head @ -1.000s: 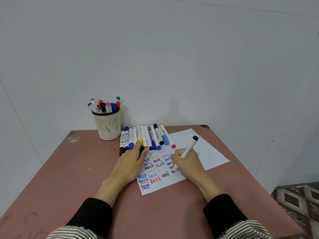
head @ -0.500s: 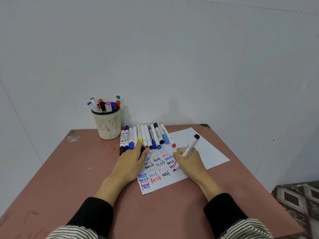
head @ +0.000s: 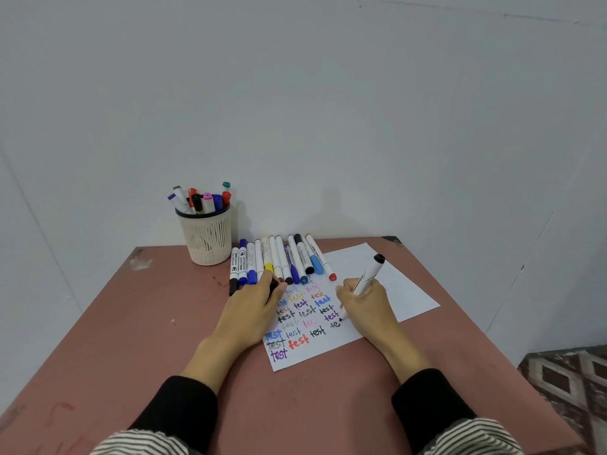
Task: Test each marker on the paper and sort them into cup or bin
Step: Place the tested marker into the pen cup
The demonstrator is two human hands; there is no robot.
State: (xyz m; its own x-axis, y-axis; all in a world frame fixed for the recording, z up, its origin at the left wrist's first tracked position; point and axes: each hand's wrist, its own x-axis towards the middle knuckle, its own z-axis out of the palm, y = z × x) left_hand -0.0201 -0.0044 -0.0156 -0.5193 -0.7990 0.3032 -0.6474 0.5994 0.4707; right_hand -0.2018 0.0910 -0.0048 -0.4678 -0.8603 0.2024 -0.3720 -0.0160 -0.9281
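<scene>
The right hand (head: 368, 303) has its fingers clamped round a white marker (head: 368, 274), tip on the paper (head: 387, 290), while the left hand (head: 253, 307) presses flat, fingers together.

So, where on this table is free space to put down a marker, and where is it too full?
Free: the brown table left of the left hand, below the beige mesh cup; also the blank right part of the white paper. Crowded: the row of markers beside the cup, and the written words between both hands.
</scene>
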